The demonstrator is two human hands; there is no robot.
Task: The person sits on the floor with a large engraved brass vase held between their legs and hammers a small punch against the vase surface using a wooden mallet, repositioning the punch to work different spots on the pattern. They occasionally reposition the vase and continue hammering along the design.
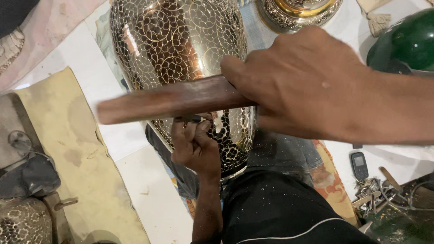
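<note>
The right hand (303, 83) comes in from the right edge, knuckles up, its fingers wrapped tight around one end of a long brown wooden stick (172, 99), which lies nearly level and blurred across the middle of the view. Below the stick, the left hand (194, 142) rises from the bottom of the frame on a bare forearm, fingers bunched and pinched on a small dark metal tool (192, 119) whose tip rests against the wall of a large rounded brass vase covered in fine engraved scale and circle patterns (176, 40). The vase lies tilted on the person's lap, its narrower end near the dark trousers, and its mouth is out of sight, so what it holds cannot be told. Above it stands a second ornate brass vessel with a shiny golden band (298, 11). A glossy green domed object (404, 43) sits at the right edge. A small dark mobile phone (360, 165) lies on the white floor beside a heap of metal tools (373, 194).
</note>
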